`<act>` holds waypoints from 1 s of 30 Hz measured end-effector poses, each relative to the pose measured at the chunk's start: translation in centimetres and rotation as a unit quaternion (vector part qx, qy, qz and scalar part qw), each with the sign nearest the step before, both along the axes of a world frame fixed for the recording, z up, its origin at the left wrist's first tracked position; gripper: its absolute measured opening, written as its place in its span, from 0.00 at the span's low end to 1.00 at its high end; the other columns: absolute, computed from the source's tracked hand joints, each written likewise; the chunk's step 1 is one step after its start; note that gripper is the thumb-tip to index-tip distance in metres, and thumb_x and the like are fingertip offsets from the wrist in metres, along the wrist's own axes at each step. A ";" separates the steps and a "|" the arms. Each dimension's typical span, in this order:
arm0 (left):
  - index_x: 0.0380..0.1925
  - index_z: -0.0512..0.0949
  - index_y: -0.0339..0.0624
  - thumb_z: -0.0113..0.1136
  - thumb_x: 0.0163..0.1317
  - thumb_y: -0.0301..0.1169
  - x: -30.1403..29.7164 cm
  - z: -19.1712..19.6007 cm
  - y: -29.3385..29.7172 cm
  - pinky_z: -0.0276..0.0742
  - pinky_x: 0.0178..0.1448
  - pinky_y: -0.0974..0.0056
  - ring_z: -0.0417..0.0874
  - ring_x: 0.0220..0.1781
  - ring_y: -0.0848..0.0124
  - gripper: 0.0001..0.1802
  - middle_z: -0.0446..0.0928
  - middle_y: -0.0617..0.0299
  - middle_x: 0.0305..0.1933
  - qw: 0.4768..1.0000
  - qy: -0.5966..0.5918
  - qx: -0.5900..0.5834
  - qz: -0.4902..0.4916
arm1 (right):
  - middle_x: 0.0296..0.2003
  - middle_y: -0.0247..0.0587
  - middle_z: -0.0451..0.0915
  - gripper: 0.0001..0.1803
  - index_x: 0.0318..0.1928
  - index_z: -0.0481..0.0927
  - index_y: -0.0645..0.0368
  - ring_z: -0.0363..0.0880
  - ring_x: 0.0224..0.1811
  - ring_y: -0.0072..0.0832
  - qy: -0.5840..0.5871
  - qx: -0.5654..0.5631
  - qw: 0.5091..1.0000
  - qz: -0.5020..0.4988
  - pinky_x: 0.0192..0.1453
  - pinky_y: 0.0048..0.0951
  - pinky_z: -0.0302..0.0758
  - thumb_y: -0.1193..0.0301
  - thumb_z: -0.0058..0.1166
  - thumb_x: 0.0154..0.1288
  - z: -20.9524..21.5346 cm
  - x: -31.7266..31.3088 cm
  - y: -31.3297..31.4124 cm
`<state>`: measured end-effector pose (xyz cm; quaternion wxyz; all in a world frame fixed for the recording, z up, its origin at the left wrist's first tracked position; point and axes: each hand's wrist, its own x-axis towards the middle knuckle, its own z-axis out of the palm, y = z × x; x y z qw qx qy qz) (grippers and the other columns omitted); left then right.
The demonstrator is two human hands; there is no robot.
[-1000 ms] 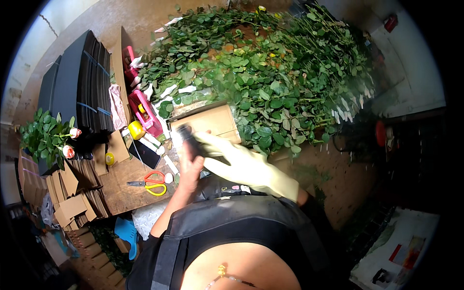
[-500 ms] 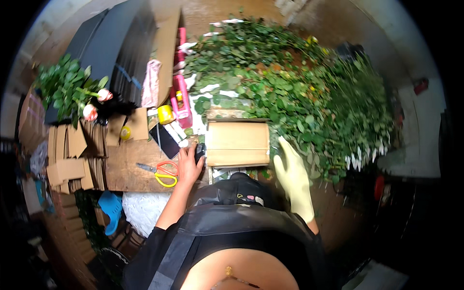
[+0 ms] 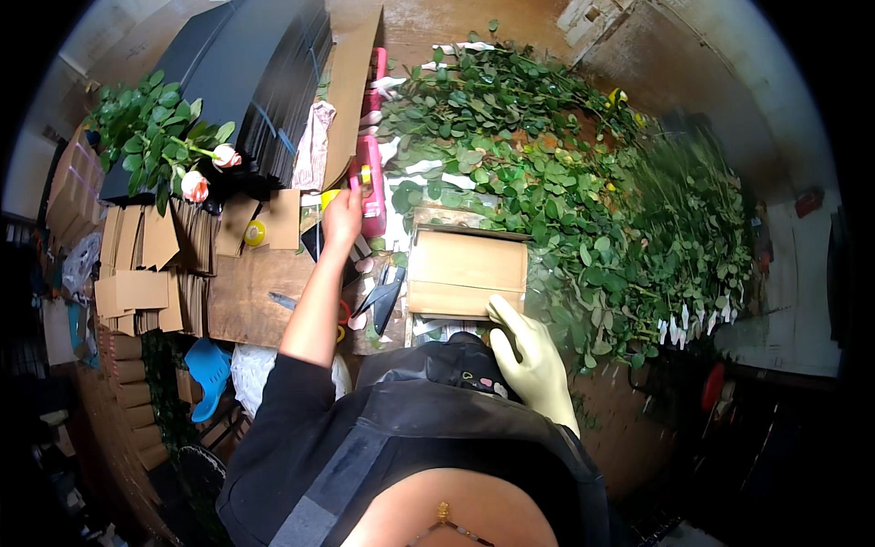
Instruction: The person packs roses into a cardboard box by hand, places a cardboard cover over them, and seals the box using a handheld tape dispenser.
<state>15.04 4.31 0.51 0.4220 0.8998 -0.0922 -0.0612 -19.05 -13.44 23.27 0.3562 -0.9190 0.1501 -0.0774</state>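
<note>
A flattish brown cardboard box (image 3: pixel 465 264) lies in front of me. My right hand (image 3: pixel 530 360), in a pale yellow glove, rests its fingertips at the box's near right edge, thumb apart from the fingers. Farther left, my bare left hand (image 3: pixel 342 221) reaches over the dark phone (image 3: pixel 315 244) and has its fingers around a yellow tape roll (image 3: pixel 330 197), mostly hidden by the hand. A black stapler (image 3: pixel 388 294) lies just left of the box. My left forearm partly covers the scissors (image 3: pixel 344 314) with red and yellow handles.
Leafy green stems (image 3: pixel 565 191) cover the table's far and right side. A pink basket (image 3: pixel 369 196) stands beyond my left hand. Folded cardboard pieces (image 3: pixel 137 292), pink roses (image 3: pixel 194 186) and tall dark sheets (image 3: pixel 246 82) are on the left.
My left hand has left the stapler and moved forward and left to the yellow tape roll. My right hand has come in from the right onto the box's near edge.
</note>
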 end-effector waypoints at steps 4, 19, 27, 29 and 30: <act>0.36 0.83 0.39 0.51 0.75 0.48 -6.4 1.0 1.5 0.79 0.51 0.38 0.85 0.44 0.37 0.23 0.84 0.38 0.36 0.983 0.015 0.172 -0.056 | 0.54 0.53 0.85 0.21 0.61 0.80 0.67 0.82 0.58 0.48 0.017 0.058 0.998 -0.029 0.64 0.40 0.75 0.73 0.56 0.70 0.1 -0.8 -0.9; 0.32 0.85 0.36 0.59 0.72 0.46 -14.5 12.3 -3.9 0.80 0.44 0.48 0.86 0.33 0.46 0.22 0.84 0.42 0.31 0.972 0.023 0.031 -0.230 | 0.55 0.45 0.85 0.23 0.65 0.80 0.57 0.81 0.58 0.40 -0.037 -0.022 0.999 -0.029 0.66 0.38 0.74 0.71 0.60 0.70 0.5 -0.3 -1.6; 0.24 0.86 0.41 0.67 0.61 0.57 -15.8 11.7 -1.2 0.81 0.42 0.47 0.87 0.35 0.47 0.28 0.84 0.46 0.26 0.923 0.090 0.218 -0.303 | 0.54 0.45 0.86 0.22 0.64 0.80 0.58 0.81 0.58 0.41 -0.024 -0.023 0.999 -0.028 0.65 0.38 0.74 0.72 0.58 0.71 1.0 -0.9 -2.0; 0.23 0.83 0.40 0.73 0.57 0.57 -14.0 11.3 1.3 0.80 0.39 0.52 0.87 0.31 0.55 0.28 0.82 0.53 0.23 0.918 0.138 0.149 -0.341 | 0.54 0.45 0.86 0.22 0.64 0.80 0.59 0.82 0.58 0.41 -0.020 0.018 0.999 -0.046 0.66 0.37 0.74 0.73 0.57 0.71 -0.7 -1.7 -2.8; 0.27 0.82 0.40 0.78 0.54 0.53 -12.9 10.4 2.2 0.78 0.37 0.56 0.84 0.28 0.63 0.26 0.81 0.59 0.23 0.921 0.223 0.030 -0.318 | 0.54 0.45 0.86 0.22 0.64 0.80 0.59 0.82 0.58 0.41 -0.020 0.039 0.998 -0.051 0.66 0.37 0.74 0.73 0.57 0.71 -1.3 -1.5 -3.0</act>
